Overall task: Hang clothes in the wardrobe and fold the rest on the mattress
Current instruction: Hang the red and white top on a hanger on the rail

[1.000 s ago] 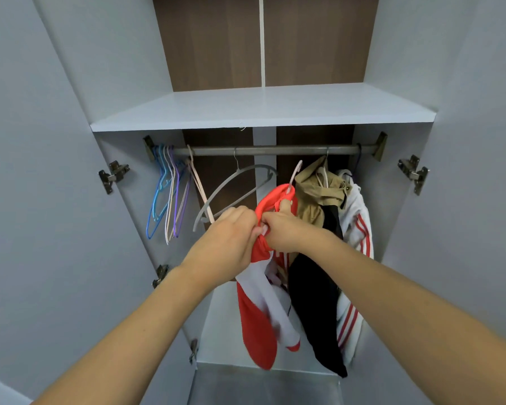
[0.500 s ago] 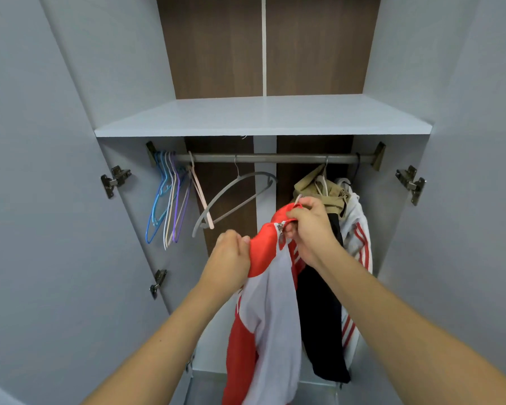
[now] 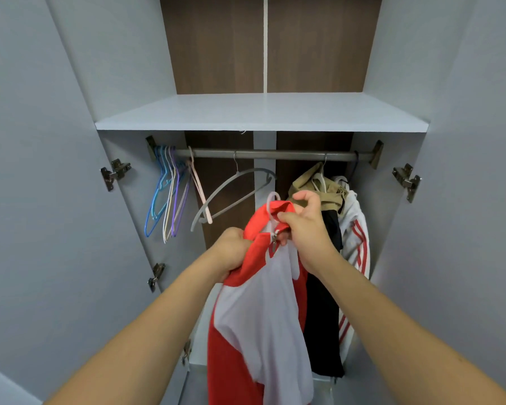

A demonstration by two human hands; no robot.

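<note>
A red and white zip jacket (image 3: 260, 311) hangs in front of me on a pale pink hanger, whose hook (image 3: 272, 197) sticks up out of the collar. My right hand (image 3: 304, 229) pinches the red collar just below that hook. My left hand (image 3: 231, 252) grips the jacket's left shoulder. The hook sits below the grey wardrobe rail (image 3: 275, 154) and is not on it.
On the rail hang several empty coloured hangers (image 3: 167, 194) at the left, a grey hanger (image 3: 234, 194) in the middle, and a khaki garment (image 3: 319, 185), a black one (image 3: 322, 317) and a white jacket with red stripes (image 3: 354, 229) at the right. A white shelf (image 3: 260, 112) sits above.
Both hands have spread apart, pulling the jacket open on its hanger. My right hand has lifted the collar and hook a little higher, and the jacket now hangs longer in front.
</note>
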